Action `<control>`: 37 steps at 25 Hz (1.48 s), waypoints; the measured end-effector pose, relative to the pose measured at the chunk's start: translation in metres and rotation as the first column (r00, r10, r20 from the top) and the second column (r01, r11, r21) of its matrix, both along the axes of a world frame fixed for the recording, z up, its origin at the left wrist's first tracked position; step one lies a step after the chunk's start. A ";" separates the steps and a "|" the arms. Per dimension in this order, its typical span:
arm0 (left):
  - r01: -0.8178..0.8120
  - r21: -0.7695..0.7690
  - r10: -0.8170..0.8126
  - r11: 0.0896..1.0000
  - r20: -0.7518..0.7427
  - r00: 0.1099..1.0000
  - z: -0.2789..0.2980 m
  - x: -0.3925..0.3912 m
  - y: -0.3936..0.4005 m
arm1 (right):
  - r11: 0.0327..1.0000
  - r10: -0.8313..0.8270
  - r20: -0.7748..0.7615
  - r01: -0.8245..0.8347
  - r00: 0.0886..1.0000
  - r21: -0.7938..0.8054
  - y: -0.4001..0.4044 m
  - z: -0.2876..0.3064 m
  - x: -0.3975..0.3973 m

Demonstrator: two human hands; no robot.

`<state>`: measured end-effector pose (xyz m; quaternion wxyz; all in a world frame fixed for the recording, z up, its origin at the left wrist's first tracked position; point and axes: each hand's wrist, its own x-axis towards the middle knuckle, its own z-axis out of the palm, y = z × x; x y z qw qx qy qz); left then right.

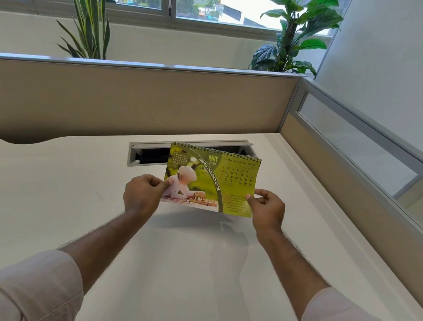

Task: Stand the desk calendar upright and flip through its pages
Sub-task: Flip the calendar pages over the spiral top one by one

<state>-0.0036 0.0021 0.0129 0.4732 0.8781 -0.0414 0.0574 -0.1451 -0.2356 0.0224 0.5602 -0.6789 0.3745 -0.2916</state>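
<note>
Rolled pale sleeves (32, 290) frame the bottom of the view, and two bare forearms reach forward from them over the white worktop (41, 207). Left hand (143, 194) pinches the lower left corner of the desk calendar (212, 181), thumb on the front of the page; right hand (268, 211) pinches its lower right corner the same way. Held between them, the calendar is raised above the worktop, spiral edge on top, showing the May page. Just behind the calendar lies an open cable tray (153, 153) in the worktop.
</note>
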 end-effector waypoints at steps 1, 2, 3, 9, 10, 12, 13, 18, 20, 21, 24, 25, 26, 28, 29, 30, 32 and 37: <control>0.015 0.004 -0.015 1.000 0.012 1.000 0.003 -0.001 0.002 | 0.998 0.028 0.019 -0.028 0.999 0.048 0.000 0.004 -0.002; 0.041 -0.010 -0.040 0.999 0.014 0.999 0.005 -0.002 0.004 | 0.994 0.057 0.040 -0.060 0.998 0.090 0.000 0.008 -0.003; 0.074 -0.043 -0.074 0.996 0.012 0.997 0.008 -0.003 0.006 | 0.988 0.084 0.067 -0.092 0.994 0.124 0.001 0.012 -0.005; 0.263 -0.351 -0.239 0.899 0.113 0.965 0.048 -0.001 0.014 | 0.962 0.084 0.255 -0.145 0.963 0.230 0.005 0.051 -0.018; 0.292 -0.427 -0.259 0.856 0.133 0.957 0.058 0.000 0.014 | 0.960 0.084 0.279 -0.153 0.957 0.234 0.004 0.058 -0.018; 0.314 -0.549 -0.274 0.774 0.156 0.949 0.079 0.003 0.011 | 0.954 0.107 0.337 -0.192 0.935 0.229 0.001 0.072 -0.017; 0.311 -0.563 -0.270 0.766 0.157 0.950 0.088 0.005 0.010 | 0.957 0.131 0.350 -0.210 0.928 0.200 0.000 0.078 -0.016; 0.391 -0.550 -0.377 0.738 0.146 0.915 0.110 0.017 0.001 | 0.978 0.190 0.316 -0.208 0.929 0.023 -0.009 0.098 -0.004; 0.406 -0.507 -0.397 0.760 0.133 0.908 0.110 0.022 -0.004 | 0.976 0.213 0.291 -0.218 0.933 -0.013 -0.014 0.102 0.003; 0.420 -0.487 -0.413 0.766 0.128 0.902 0.107 0.025 -0.007 | 0.973 0.226 0.284 -0.231 0.932 -0.017 -0.015 0.103 0.006; 0.455 -0.455 -0.468 0.766 0.091 0.879 0.094 0.035 -0.012 | 0.967 0.248 0.269 -0.256 0.931 -0.007 -0.020 0.102 0.017; 0.455 -0.449 -0.476 0.769 0.074 0.876 0.089 0.038 -0.013 | 0.968 0.243 0.264 -0.251 0.934 -0.001 -0.023 0.099 0.021; 0.454 -0.444 -0.481 0.773 0.057 0.875 0.083 0.042 -0.014 | 0.969 0.238 0.262 -0.247 0.935 0.002 -0.026 0.096 0.025; 0.447 -0.437 -0.486 0.781 0.026 0.874 0.074 0.048 -0.015 | 0.968 0.242 0.261 -0.250 0.935 -0.004 -0.032 0.091 0.031; 0.446 -0.430 -0.487 0.785 0.017 0.873 0.071 0.050 -0.015 | 0.966 0.255 0.252 -0.259 0.933 -0.019 -0.034 0.088 0.033; 0.455 -0.414 -0.494 0.788 0.015 0.869 0.068 0.052 -0.015 | 0.962 0.271 0.234 -0.269 0.934 -0.041 -0.036 0.085 0.035; 0.478 -0.380 -0.509 0.792 0.020 0.860 0.065 0.053 -0.016 | 0.955 0.295 0.196 -0.284 0.935 -0.084 -0.040 0.079 0.038; 0.446 -0.304 -0.458 0.842 0.035 0.888 0.060 0.054 -0.017 | 0.950 0.274 0.075 -0.258 0.959 -0.174 -0.047 0.066 0.043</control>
